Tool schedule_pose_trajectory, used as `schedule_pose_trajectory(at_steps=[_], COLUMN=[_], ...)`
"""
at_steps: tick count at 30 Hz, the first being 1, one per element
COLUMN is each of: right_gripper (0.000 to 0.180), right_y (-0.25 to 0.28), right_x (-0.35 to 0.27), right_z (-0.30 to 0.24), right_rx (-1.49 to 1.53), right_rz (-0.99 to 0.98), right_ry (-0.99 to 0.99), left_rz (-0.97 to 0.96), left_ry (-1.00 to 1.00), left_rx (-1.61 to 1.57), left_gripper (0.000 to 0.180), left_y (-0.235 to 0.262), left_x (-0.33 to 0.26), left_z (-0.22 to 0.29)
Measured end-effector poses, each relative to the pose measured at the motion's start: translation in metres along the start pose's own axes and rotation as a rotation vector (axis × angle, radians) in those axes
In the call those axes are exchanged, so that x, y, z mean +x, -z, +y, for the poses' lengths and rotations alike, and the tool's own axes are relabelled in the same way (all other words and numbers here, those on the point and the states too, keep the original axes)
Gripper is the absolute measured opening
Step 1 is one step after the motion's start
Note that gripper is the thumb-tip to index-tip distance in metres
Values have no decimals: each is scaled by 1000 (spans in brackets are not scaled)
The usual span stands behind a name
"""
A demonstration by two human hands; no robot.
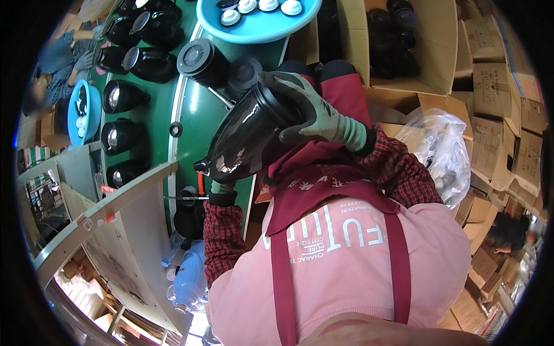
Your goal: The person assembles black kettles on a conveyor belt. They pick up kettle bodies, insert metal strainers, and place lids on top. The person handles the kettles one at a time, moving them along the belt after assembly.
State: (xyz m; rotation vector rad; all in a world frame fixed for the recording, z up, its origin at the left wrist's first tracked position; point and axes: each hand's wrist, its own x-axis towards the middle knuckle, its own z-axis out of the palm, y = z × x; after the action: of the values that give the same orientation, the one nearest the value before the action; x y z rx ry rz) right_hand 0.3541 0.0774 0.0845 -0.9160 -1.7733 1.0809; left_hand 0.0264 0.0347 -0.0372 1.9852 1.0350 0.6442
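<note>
A glossy black jug (239, 138) lies tilted in front of me, its small spout low at the left and its wide ringed end up at the right. My right hand (303, 109), in a grey-green work glove, is closed round the wide end, with its thumb along the near side. Beneath the spout end is my left hand (223, 187); only its glove cuff shows, and the jug hides the fingers. Beyond the jug stand black round parts with disc tops (203, 62) on the green table (153, 147). A small black ring (175, 129) lies left of the jug.
Several black jugs (124, 97) with silvery mouths lie along the table's left side. A blue basin (259, 33) holds white-and-black lids. Cardboard boxes (490, 86) and a clear plastic bag (441, 150) are at the right. A metal-edged panel (115, 219) borders the left; another person (63, 63) is at the far left.
</note>
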Motion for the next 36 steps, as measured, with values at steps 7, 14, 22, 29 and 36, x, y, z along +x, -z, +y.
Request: schedule_pose_trajectory(at_steps=[7, 14, 22, 29, 36], right_gripper=[91, 86, 81, 94, 75], right_y=[6, 27, 48, 45, 53], right_x=[-35, -39, -43, -45, -42], right_z=[-4, 14, -27, -33, -17], right_rx=[189, 163, 108, -294, 120], right_rz=[189, 285, 383, 385, 478], right_ry=[51, -3, -54, 338, 64], left_rz=[-233, -207, -152, -140, -151], left_ry=[-112, -187, -206, -233, -255], left_rx=[140, 87, 70, 63, 52], left_gripper=[58, 56, 55, 54, 53], left_y=[24, -9, 11, 8, 9], left_x=[59, 149, 160, 164, 169], left_z=[35, 78, 101, 110, 114])
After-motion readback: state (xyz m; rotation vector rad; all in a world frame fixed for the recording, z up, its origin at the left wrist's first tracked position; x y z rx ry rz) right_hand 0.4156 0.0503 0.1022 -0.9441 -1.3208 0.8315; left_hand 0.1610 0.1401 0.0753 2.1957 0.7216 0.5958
